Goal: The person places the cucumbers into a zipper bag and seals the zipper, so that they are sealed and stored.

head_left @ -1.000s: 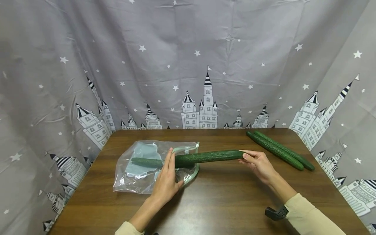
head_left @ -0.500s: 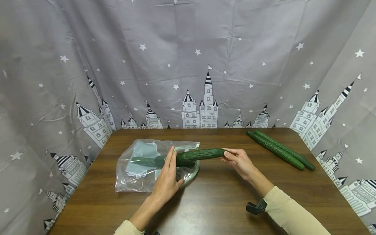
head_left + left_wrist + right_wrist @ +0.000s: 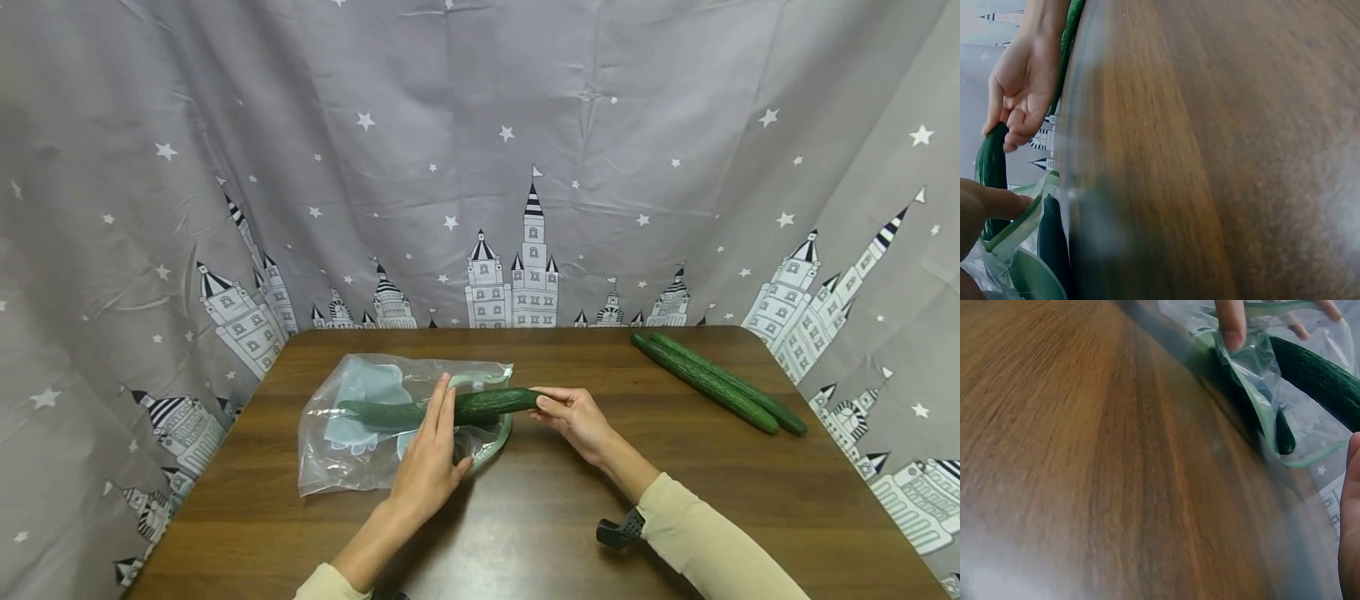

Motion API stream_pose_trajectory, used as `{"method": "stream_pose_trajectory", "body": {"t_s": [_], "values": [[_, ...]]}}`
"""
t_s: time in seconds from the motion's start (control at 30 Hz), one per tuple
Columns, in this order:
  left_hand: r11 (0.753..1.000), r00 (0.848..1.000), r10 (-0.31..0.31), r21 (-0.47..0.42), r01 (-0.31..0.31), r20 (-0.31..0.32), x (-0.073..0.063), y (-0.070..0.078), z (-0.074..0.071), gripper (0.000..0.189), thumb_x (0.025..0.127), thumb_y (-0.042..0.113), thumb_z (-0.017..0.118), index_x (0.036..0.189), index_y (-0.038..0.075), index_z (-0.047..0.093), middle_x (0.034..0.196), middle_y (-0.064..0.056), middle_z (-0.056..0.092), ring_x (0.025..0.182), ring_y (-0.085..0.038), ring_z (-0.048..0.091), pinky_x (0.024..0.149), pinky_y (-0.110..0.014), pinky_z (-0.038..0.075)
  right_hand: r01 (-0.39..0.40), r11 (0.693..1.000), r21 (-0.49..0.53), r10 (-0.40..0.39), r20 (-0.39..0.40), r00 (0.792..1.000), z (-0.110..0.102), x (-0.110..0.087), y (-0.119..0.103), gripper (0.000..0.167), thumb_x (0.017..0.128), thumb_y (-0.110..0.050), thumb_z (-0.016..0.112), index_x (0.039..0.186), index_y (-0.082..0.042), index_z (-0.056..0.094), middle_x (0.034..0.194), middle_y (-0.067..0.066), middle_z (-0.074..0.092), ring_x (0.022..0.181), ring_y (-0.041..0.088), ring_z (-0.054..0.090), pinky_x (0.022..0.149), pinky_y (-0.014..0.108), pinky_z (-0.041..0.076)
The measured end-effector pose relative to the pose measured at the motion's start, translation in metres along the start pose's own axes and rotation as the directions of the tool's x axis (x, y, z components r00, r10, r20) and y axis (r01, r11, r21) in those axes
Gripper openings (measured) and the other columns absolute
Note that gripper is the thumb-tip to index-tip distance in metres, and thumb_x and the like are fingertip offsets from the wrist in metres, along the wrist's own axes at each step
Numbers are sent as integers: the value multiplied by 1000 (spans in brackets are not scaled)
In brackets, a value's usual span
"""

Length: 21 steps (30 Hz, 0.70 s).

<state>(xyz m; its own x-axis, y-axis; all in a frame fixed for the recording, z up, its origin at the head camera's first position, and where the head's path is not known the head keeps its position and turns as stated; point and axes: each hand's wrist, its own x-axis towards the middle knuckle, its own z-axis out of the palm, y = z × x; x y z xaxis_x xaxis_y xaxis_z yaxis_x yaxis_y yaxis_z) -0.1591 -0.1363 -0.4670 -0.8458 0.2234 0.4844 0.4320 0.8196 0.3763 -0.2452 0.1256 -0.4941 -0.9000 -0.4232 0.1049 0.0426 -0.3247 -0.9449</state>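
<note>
My right hand [image 3: 573, 421] pinches the near end of a long green cucumber [image 3: 498, 401], whose other end runs left into a clear plastic zip bag [image 3: 318, 471]. Fairly straight, the fingers of my left hand [image 3: 427, 471] lie across the bag's mouth, spread from the thumb. In the right wrist view, the left thumb rests at the pale green rim [image 3: 1260, 409] and other fingertips show at the far side. A second cucumber [image 3: 1285, 434] lies inside the bag, below the held one. The left wrist view also shows the right fingers round the held cucumber's tip [image 3: 991, 156].
Two more cucumbers [image 3: 712, 383] lie side by side at the table's back right. The bag has a pale blue printed patch [image 3: 367, 387]. A grey curtain with castles and stars [image 3: 420, 167] hangs behind the brown wooden table [image 3: 525, 533].
My right hand has moved left, sliding the cucumber deeper into the bag, so less of it sticks out. The left hand has stayed nearly still at the bag's mouth.
</note>
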Motion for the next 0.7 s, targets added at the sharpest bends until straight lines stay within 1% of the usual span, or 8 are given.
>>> {"method": "stream_pose_trajectory", "body": {"t_s": [0.13,0.3,0.47,0.57,0.63,0.7], "values": [[1000,1000,12,1,-12,-6,-1,0,1,127,64,3,99,163,1,19,171,-13,16,127,-43,56,93,-56,56,-6,1000,-9,6,18,1000,10,8,7,37,103,3,58,133,23,53,111,14,71,98,23,69,97,39,56],[1000,1000,13,7,-12,-10,-3,-1,3,127,64,2,99,163,1,20,171,-10,14,125,-43,57,92,-54,57,-25,999,-39,28,76,997,25,21,14,37,103,5,58,134,22,53,120,20,69,103,26,69,100,41,54],[1000,1000,17,18,-17,20,-6,-1,6,127,62,2,99,162,-1,21,171,-13,14,126,-43,57,93,-52,57,-63,992,-111,77,125,989,35,30,15,37,103,4,58,136,20,54,126,27,66,103,26,71,100,39,54],[1000,1000,13,9,-13,22,-6,-2,8,127,62,2,99,162,-1,22,170,-14,15,120,-43,60,92,-51,58,-82,987,-141,103,146,984,34,32,13,36,103,6,56,136,20,53,125,31,65,107,30,71,99,39,54],[1000,1000,1,-4,0,14,-6,-2,9,127,62,1,99,162,-1,21,170,-13,16,113,-43,64,88,-50,59,-99,983,-153,123,150,981,32,32,11,35,102,8,56,134,20,52,124,32,65,110,34,70,99,40,54],[1000,1000,-11,-17,11,6,-6,-2,11,128,62,1,99,162,0,21,170,-13,16,104,-42,67,83,-50,61,-106,978,-181,132,136,982,29,31,10,32,101,8,59,131,19,53,120,31,67,109,36,70,98,41,55]]}}
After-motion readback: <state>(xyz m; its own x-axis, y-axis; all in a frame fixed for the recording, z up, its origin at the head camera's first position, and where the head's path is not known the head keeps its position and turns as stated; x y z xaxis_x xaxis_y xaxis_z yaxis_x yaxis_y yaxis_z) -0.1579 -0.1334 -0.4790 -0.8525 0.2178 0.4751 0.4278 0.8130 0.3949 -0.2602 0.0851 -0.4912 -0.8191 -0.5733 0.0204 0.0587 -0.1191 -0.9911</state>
